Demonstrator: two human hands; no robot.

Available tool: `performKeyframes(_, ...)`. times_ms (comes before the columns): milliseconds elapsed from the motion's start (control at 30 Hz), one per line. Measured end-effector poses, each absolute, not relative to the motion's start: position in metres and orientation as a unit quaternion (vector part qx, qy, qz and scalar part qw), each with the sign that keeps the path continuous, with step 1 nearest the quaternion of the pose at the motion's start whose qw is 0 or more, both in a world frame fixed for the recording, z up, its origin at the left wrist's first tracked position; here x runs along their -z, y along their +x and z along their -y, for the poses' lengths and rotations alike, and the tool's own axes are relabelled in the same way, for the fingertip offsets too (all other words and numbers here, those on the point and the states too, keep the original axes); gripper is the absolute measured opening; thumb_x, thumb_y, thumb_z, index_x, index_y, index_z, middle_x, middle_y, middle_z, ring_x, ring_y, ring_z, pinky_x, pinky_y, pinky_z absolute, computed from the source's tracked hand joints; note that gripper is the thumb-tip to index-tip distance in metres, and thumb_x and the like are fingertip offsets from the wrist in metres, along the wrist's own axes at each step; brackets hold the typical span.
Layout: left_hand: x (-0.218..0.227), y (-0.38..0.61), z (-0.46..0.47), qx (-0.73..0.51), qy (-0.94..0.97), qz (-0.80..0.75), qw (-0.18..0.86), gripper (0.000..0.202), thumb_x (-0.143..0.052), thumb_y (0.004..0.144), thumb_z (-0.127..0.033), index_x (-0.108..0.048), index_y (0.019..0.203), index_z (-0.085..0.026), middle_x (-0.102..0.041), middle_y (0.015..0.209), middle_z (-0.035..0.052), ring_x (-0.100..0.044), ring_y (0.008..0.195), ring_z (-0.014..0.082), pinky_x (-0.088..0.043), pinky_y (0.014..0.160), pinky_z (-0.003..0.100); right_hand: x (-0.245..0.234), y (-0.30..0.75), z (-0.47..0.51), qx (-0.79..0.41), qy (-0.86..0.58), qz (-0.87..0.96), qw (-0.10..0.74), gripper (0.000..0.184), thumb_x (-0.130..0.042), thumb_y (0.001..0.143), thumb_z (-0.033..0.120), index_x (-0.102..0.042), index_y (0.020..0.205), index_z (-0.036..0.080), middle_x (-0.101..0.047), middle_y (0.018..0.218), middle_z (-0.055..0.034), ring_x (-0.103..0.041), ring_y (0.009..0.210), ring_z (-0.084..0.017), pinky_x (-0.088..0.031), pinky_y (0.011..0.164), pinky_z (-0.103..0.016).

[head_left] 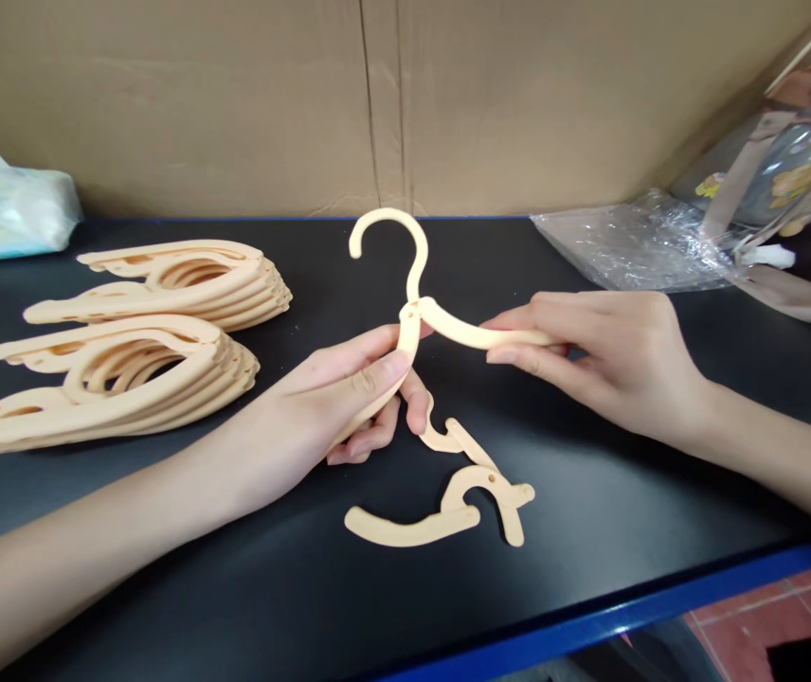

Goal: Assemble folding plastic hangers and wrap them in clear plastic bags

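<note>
A cream plastic folding clothes hanger [457, 327] is held up over the black table, its hook pointing upward. My left hand [349, 388] pinches one arm of it just below the pivot. The other arm is spread out to the right, and my right hand [590, 350] grips its end between thumb and fingers. Below them, loose cream hanger parts [412, 526] lie on the table, curved and hooked pieces touching or overlapping. Part of these pieces is hidden behind my left fingers.
Two stacks of folded cream hangers, a rear stack [221, 294] and a front stack [185, 379], lie on the left. Crumpled clear plastic [633, 242] and a transparent bag [767, 170] are at the back right. A patterned soft packet [14, 213] sits back left, before a cardboard wall [235, 104].
</note>
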State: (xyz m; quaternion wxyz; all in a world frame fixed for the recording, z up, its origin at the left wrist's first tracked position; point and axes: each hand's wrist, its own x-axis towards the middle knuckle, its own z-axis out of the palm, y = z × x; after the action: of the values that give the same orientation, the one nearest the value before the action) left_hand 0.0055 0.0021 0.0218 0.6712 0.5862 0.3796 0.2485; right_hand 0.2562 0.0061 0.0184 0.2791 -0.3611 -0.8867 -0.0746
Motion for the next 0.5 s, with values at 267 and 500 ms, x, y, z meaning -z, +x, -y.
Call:
performKeyframes(267, -0.015, -0.003, 0.000, -0.293, 0.762, -0.431, 0.384, 0.028, -0.046, 0.104, -0.038, -0.060, 0.124, -0.024, -0.060, 0.075, -0.0069, -0.043, 0.055, 0.0055, -0.036, 0.051, 0.018, -0.022, 0.271, -0.019, 0.051, -0.447, 0.827, 0.336, 0.025, -0.065, 0.093, 0.045, -0.064, 0.095, 0.020, -0.059, 0.059, 0.0043, -0.051, 0.047, -0.011, -0.034, 0.050, -0.028)
performKeyframes(500, -0.018, -0.004, 0.000, -0.340, 0.799, -0.438, 0.231, 0.026, -0.051, 0.101, -0.030, -0.066, 0.122, -0.023, -0.059, 0.069, -0.0083, -0.044, 0.051, 0.0059, -0.035, 0.050, 0.018, -0.020, 0.277, -0.030, 0.024, -0.452, 0.817, 0.357, 0.023, -0.062, 0.094, 0.044, -0.060, 0.089, 0.021, -0.059, 0.064, 0.0026, -0.049, 0.052, -0.012, -0.037, 0.054, -0.029)
